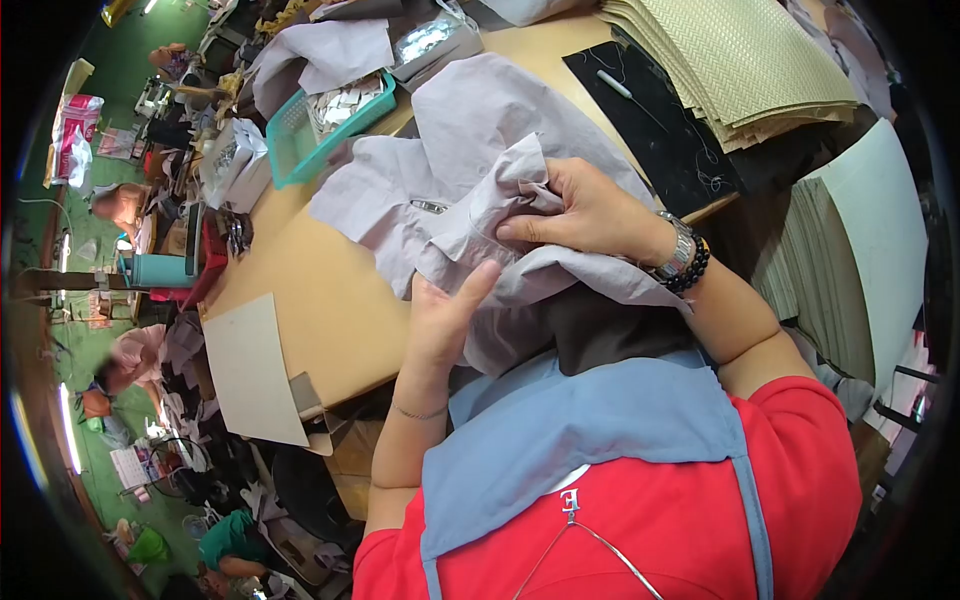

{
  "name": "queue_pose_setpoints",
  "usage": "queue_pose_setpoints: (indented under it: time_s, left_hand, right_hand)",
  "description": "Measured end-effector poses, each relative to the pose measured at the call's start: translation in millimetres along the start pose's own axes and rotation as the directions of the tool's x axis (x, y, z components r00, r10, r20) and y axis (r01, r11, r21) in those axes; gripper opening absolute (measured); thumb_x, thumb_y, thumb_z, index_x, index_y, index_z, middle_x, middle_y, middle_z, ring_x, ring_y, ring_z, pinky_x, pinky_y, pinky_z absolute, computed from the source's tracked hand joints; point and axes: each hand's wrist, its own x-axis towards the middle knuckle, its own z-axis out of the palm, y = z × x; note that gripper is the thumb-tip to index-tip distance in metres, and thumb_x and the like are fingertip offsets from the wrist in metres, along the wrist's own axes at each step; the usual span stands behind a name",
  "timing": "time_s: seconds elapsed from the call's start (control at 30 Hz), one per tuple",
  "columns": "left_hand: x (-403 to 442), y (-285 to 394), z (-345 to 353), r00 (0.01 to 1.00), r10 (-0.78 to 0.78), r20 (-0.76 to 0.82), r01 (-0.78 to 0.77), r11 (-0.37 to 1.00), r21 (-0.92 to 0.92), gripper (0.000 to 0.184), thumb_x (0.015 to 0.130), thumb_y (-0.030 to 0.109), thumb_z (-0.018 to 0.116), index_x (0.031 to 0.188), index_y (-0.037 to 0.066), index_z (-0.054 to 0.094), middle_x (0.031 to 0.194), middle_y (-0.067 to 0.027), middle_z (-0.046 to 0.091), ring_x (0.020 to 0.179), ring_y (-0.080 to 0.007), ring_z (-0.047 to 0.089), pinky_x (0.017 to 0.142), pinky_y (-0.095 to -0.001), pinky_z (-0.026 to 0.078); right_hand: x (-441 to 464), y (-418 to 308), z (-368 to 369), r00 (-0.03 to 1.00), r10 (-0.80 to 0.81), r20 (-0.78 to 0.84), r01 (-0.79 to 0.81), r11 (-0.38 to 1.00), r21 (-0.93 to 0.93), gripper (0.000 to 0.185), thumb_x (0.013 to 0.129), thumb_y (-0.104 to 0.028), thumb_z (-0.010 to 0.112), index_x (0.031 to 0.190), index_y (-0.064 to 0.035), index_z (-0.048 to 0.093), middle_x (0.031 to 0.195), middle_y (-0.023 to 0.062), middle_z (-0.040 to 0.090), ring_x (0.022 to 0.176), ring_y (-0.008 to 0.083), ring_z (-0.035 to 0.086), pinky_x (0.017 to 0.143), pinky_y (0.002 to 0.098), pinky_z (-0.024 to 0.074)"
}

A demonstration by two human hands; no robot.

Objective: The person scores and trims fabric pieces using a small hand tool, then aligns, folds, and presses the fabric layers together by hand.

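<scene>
A large piece of pale grey-lilac fabric (480, 110) lies bunched over the table edge and my lap. My right hand (600, 215) pinches a folded part of it between thumb and fingers. Lower down, my left hand (450, 310) grips the near side of the cloth, its thumb on top and its fingers hidden underneath. A small oval metal fitting (428, 206) shows on the fabric, left of both hands. Dark cloth (605, 335) lies under the near edge, above my blue apron (590, 420).
On the tan table (330, 310) stand a turquoise basket (295, 155) with small pale pieces and a box of shiny metal parts (430, 45). A white-handled awl (615, 84) lies on a black mat (650, 125). Woven sheets (740, 60) are stacked behind. Several people work at left.
</scene>
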Motion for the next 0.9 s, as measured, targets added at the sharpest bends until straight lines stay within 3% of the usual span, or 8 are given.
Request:
queue_pose_setpoints:
  time_s: [0.03,0.23,0.43,0.53,0.63,0.73,0.9]
  left_hand:
    - [1,-1,2,1.000,0.025,-0.008,-0.025,0.998,0.054,0.045,0.087,0.000,0.069,0.130,-0.004,0.054,0.125,-0.0100,0.062,0.113,-0.0173,0.059,0.099,-0.0317,0.047]
    - [-1,2,4,0.983,0.184,-0.003,-0.180,0.967,0.179,0.042,0.087,0.003,0.072,0.126,-0.003,0.059,0.120,-0.0097,0.066,0.108,-0.0161,0.062,0.095,-0.0312,0.049]
    - [-3,14,5,0.979,0.201,-0.030,-0.190,0.959,0.212,0.034,0.087,0.002,0.071,0.120,-0.005,0.063,0.114,-0.0098,0.068,0.102,-0.0155,0.064,0.091,-0.0303,0.051]
    - [-1,12,-1,0.981,0.193,-0.008,-0.182,0.940,0.287,0.033,0.088,0.002,0.071,0.119,-0.005,0.063,0.113,-0.0103,0.068,0.101,-0.0154,0.064,0.090,-0.0295,0.051]
    - [-1,9,2,0.978,0.192,-0.080,-0.171,0.961,0.219,0.032,0.087,0.003,0.072,0.117,-0.005,0.064,0.112,-0.0103,0.068,0.099,-0.0155,0.065,0.088,-0.0293,0.052]
    - [3,1,2,0.960,0.232,-0.157,-0.212,0.968,0.133,0.030,0.087,0.003,0.073,0.114,-0.004,0.065,0.109,-0.0097,0.068,0.098,-0.0159,0.065,0.087,-0.0297,0.052]
    - [-1,6,4,0.953,0.223,-0.206,-0.208,0.974,0.090,0.031,0.085,0.002,0.075,0.113,-0.004,0.064,0.109,-0.0095,0.068,0.097,-0.0165,0.065,0.087,-0.0300,0.052]
  right_hand:
    - [0,0,0,0.999,0.025,0.020,-0.025,1.000,0.007,0.035,0.085,-0.007,0.076,0.116,0.0003,0.062,0.105,0.0029,0.067,0.095,0.0077,0.060,0.083,0.0242,0.0517]
    - [0,-1,-1,0.999,-0.041,0.017,0.037,0.981,0.189,0.031,0.086,-0.006,0.075,0.115,-0.0009,0.065,0.104,0.0013,0.069,0.095,0.0066,0.060,0.084,0.0252,0.0516]
    - [-1,-11,4,0.998,-0.031,-0.063,0.046,0.968,0.246,0.029,0.086,-0.015,0.077,0.108,0.0005,0.067,0.101,0.0021,0.068,0.095,0.0088,0.059,0.085,0.0253,0.0488]
    - [-2,-17,0,0.993,0.115,0.023,-0.115,0.993,0.017,0.032,0.085,-0.024,0.078,0.104,0.0001,0.069,0.096,0.0024,0.068,0.093,0.0091,0.059,0.081,0.0240,0.0479]
    - [-7,-11,10,0.987,0.061,-0.149,-0.077,0.992,-0.105,0.037,0.085,-0.031,0.078,0.101,0.0008,0.070,0.092,0.0032,0.069,0.086,0.0082,0.059,0.076,0.0238,0.0480]
    - [0,-11,9,0.994,0.107,-0.013,-0.105,0.989,0.102,0.037,0.087,-0.030,0.076,0.103,0.0025,0.069,0.091,0.0046,0.070,0.082,0.0081,0.060,0.074,0.0249,0.0492]
    - [-6,-20,12,0.994,0.106,0.013,-0.105,0.946,0.306,0.034,0.089,-0.027,0.074,0.108,0.0010,0.068,0.098,0.0053,0.071,0.086,0.0080,0.062,0.077,0.0252,0.0511]
